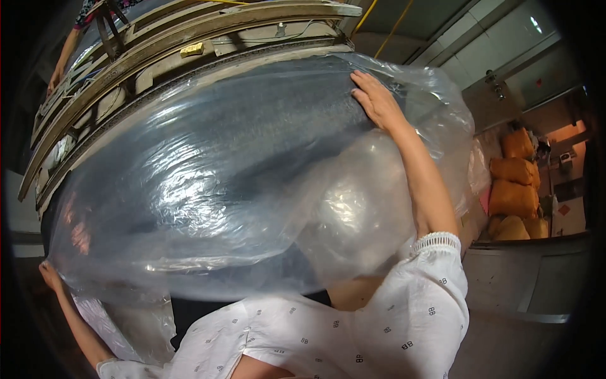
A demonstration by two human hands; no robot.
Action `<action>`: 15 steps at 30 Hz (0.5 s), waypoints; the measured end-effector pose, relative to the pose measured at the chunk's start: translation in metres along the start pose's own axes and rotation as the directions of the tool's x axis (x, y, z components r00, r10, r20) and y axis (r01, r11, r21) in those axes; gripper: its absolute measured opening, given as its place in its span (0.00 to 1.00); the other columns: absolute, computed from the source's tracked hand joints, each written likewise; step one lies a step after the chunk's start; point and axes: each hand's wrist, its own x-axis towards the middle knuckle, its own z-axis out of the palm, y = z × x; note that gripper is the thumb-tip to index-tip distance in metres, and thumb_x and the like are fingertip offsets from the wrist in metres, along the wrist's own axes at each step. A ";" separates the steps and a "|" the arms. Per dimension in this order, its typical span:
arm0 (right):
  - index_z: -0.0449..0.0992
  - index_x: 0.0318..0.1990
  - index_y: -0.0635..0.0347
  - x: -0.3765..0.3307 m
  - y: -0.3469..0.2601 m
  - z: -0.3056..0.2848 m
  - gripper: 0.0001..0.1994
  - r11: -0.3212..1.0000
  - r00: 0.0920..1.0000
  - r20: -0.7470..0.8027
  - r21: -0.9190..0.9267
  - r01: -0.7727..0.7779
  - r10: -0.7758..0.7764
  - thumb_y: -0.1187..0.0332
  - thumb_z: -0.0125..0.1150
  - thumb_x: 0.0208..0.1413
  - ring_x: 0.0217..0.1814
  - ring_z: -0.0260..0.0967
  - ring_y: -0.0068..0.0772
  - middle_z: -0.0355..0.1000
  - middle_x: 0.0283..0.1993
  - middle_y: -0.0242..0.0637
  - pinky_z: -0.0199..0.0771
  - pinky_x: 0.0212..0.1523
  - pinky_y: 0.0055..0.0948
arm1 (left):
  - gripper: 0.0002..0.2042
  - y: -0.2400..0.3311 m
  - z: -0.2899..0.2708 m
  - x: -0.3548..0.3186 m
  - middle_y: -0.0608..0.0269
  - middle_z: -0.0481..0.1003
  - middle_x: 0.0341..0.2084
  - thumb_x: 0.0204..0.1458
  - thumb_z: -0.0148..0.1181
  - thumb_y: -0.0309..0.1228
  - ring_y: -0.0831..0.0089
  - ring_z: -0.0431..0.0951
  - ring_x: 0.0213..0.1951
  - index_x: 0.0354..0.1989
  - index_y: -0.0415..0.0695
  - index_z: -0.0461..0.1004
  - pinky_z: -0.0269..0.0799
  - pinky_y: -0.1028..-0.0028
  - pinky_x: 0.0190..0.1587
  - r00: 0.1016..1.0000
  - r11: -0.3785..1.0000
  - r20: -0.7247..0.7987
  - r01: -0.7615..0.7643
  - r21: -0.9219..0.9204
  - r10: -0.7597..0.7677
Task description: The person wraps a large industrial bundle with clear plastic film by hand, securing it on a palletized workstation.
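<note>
A large clear plastic sheet [189,183] spreads over a dark surface and puffs up on the right, where light glints off its folds. My right hand [377,101] lies on the sheet near its far right part, fingers stretched out and holding nothing. Far out at the left, my left hand [50,276] pinches the sheet's near left edge; its fingertips are partly hidden. Beneath the film, the dark surface [290,101] shows through as a blue-grey area.
Long worn rails [189,31] run along the far side, with a small yellow block [192,50] among them. Another person's hand [55,81] is at the far left, beyond the rails. Stuffed orange sacks [514,189] are piled at the right, past a low wall [505,271].
</note>
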 end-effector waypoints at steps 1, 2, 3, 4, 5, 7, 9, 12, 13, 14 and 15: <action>0.72 0.44 0.57 0.009 -0.004 -0.002 0.14 0.987 0.989 0.053 0.084 -0.139 0.135 0.61 0.50 0.54 0.53 0.63 0.43 0.67 0.50 0.40 0.64 0.50 0.37 | 0.19 -0.009 -0.009 0.002 0.44 0.69 0.44 0.53 0.46 0.39 0.50 0.69 0.46 0.47 0.38 0.64 0.63 0.63 0.47 0.994 0.999 0.102 0.037 0.029 -0.040; 0.73 0.45 0.56 0.016 -0.010 -0.005 0.15 0.947 0.957 0.125 0.157 -0.280 0.263 0.59 0.51 0.53 0.54 0.62 0.44 0.66 0.51 0.40 0.65 0.50 0.38 | 0.20 -0.014 -0.013 0.003 0.43 0.68 0.45 0.54 0.45 0.40 0.50 0.68 0.48 0.50 0.38 0.62 0.62 0.63 0.49 0.994 0.992 0.110 -0.015 0.129 0.001; 0.73 0.45 0.56 0.029 -0.014 -0.004 0.15 0.947 0.957 0.142 0.164 -0.276 0.254 0.59 0.51 0.53 0.54 0.62 0.44 0.66 0.51 0.40 0.65 0.50 0.38 | 0.20 -0.016 -0.009 0.003 0.43 0.68 0.45 0.54 0.45 0.40 0.50 0.68 0.48 0.50 0.38 0.62 0.62 0.63 0.49 0.993 0.990 0.121 -0.009 0.143 -0.009; 0.73 0.44 0.55 0.044 -0.018 -0.001 0.15 0.933 0.925 0.156 0.043 -0.357 0.346 0.59 0.51 0.53 0.54 0.61 0.45 0.65 0.51 0.41 0.64 0.50 0.38 | 0.21 -0.017 -0.008 0.008 0.44 0.68 0.46 0.55 0.44 0.40 0.50 0.67 0.49 0.52 0.38 0.61 0.62 0.64 0.50 0.995 0.985 0.056 -0.084 0.148 0.077; 0.73 0.44 0.55 0.055 -0.022 0.007 0.15 0.903 0.889 0.158 -0.071 -0.423 0.429 0.58 0.51 0.53 0.54 0.61 0.45 0.65 0.52 0.43 0.64 0.50 0.39 | 0.22 -0.019 -0.012 0.015 0.44 0.68 0.47 0.55 0.44 0.41 0.50 0.66 0.50 0.54 0.39 0.59 0.61 0.64 0.50 0.987 0.974 -0.013 -0.154 0.167 0.158; 0.71 0.48 0.54 0.052 -0.012 0.049 0.18 0.950 0.950 -0.017 -0.014 -0.311 0.311 0.56 0.51 0.53 0.56 0.60 0.47 0.65 0.51 0.48 0.62 0.53 0.39 | 0.23 -0.027 -0.037 0.030 0.46 0.67 0.49 0.56 0.43 0.42 0.52 0.66 0.52 0.54 0.39 0.61 0.60 0.64 0.52 0.993 0.983 -0.084 -0.066 0.174 0.081; 0.67 0.54 0.57 0.057 0.013 0.067 0.23 0.966 0.965 0.073 0.041 -0.254 0.251 0.55 0.48 0.55 0.60 0.56 0.47 0.60 0.58 0.49 0.55 0.59 0.37 | 0.23 -0.012 -0.033 0.010 0.47 0.66 0.51 0.56 0.42 0.43 0.54 0.66 0.53 0.54 0.39 0.62 0.60 0.65 0.53 1.000 1.000 -0.005 -0.017 0.005 0.017; 0.62 0.58 0.62 0.031 0.052 0.021 0.25 0.904 0.882 0.288 0.103 -0.416 0.373 0.54 0.39 0.59 0.64 0.53 0.39 0.57 0.61 0.45 0.49 0.62 0.32 | 0.20 0.177 -0.024 -0.019 0.49 0.73 0.41 0.54 0.45 0.44 0.56 0.72 0.44 0.43 0.40 0.73 0.64 0.65 0.47 0.997 0.995 0.021 0.074 -0.068 -0.073; 0.61 0.59 0.62 0.038 0.065 0.031 0.26 0.519 0.653 0.555 0.405 -0.753 0.515 0.52 0.34 0.61 0.65 0.51 0.33 0.55 0.63 0.40 0.47 0.63 0.27 | 0.18 0.167 -0.034 -0.025 0.54 0.73 0.43 0.53 0.49 0.42 0.60 0.72 0.46 0.44 0.41 0.74 0.65 0.68 0.46 0.992 0.971 -0.110 0.037 -0.237 -0.064; 0.61 0.59 0.62 0.036 0.084 0.040 0.26 0.542 0.700 0.590 0.462 -0.702 0.403 0.52 0.34 0.61 0.65 0.51 0.33 0.55 0.63 0.40 0.47 0.63 0.27 | 0.18 0.175 -0.033 -0.030 0.59 0.74 0.41 0.52 0.52 0.42 0.68 0.72 0.44 0.44 0.42 0.74 0.65 0.72 0.46 0.970 0.885 -0.117 0.141 -0.444 -0.214; 0.60 0.60 0.60 0.024 0.113 0.038 0.27 0.474 0.572 0.505 0.321 -0.820 0.647 0.52 0.32 0.60 0.61 0.57 0.36 0.59 0.60 0.43 0.51 0.61 0.30 | 0.18 0.210 -0.027 -0.038 0.62 0.73 0.39 0.50 0.54 0.41 0.73 0.71 0.41 0.45 0.43 0.73 0.64 0.75 0.46 0.934 0.731 -0.086 0.211 -0.649 -0.346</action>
